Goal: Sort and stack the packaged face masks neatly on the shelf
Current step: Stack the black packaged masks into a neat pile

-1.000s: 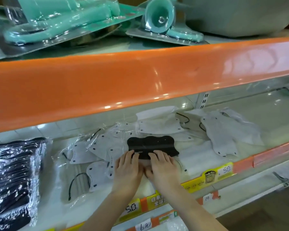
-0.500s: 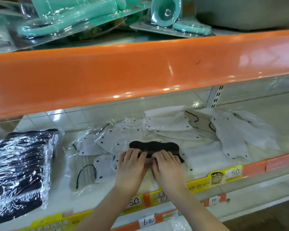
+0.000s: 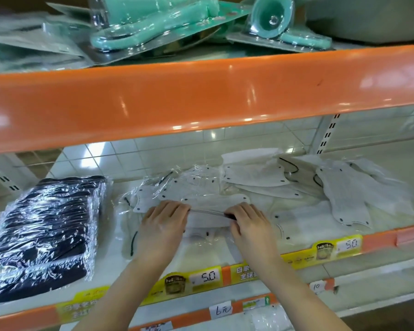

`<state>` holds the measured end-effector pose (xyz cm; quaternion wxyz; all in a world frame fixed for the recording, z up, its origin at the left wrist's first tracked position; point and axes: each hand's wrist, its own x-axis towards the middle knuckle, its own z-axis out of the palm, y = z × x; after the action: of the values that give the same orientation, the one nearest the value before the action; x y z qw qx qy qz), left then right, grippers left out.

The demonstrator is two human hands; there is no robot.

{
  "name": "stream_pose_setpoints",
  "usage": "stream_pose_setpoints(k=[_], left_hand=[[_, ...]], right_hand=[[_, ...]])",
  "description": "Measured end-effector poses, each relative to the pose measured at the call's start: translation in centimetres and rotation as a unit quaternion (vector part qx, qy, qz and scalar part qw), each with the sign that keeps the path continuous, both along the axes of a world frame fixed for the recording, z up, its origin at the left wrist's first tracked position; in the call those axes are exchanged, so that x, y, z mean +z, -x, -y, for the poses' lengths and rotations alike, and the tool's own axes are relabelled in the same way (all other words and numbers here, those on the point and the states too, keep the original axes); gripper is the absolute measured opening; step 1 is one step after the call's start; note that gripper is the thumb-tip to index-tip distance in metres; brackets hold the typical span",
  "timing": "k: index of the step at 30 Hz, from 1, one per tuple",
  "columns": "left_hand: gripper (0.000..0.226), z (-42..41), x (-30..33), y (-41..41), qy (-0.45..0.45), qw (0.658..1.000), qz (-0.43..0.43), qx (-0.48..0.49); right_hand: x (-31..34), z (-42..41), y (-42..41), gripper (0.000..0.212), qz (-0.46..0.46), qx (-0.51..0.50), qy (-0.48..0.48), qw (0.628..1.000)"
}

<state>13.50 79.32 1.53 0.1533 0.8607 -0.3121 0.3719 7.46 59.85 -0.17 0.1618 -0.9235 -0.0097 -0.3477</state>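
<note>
Head view shows you at the middle shelf, with your left hand and right hand side by side near its front edge, each with fingers curled over one end of a flat mask packet that lies on the loose white masks; a dark sliver shows at your right fingertips, but you cannot tell from here what it belongs to. By my reading, one part of the job is done: the black masks sit as a wrapped, squared stack at the left end of the shelf. The white masks are the work left, since they lie scattered and overlapping from the centre to the right end, some in crinkled clear wrap, some fanned out toward the back. The yellow price tags on the front rail read "5.0", with Chinese characters too blurred to make out; handwritten tags on the rail below read "6元" and "10". Teal blister-packed goods lie on the shelf above.
</note>
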Motion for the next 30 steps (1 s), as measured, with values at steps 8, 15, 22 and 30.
stream_pose_setpoints(k=[8,15,22,30], left_hand=[[0.005,-7.9,1.0,0.7,-0.004,0.998,-0.011,0.065],[0.021,-16.9,2.0,1.8,-0.002,0.989,0.009,0.147],[0.02,-24.7,0.4,3.2,0.023,0.979,0.035,0.2],[0.019,-29.6,-3.6,4.8,0.008,0.976,-0.012,0.218]], right_hand=[[1.6,-6.7,-1.8,0.019,-0.039,0.139,-0.007,0.989],[2.0,-14.6,-2.7,0.026,-0.003,0.218,0.007,0.976],[1.4,-22.0,-2.9,0.038,-0.023,0.277,0.007,0.961],[-1.6,-26.2,-3.0,0.043,-0.05,0.31,0.021,0.949]])
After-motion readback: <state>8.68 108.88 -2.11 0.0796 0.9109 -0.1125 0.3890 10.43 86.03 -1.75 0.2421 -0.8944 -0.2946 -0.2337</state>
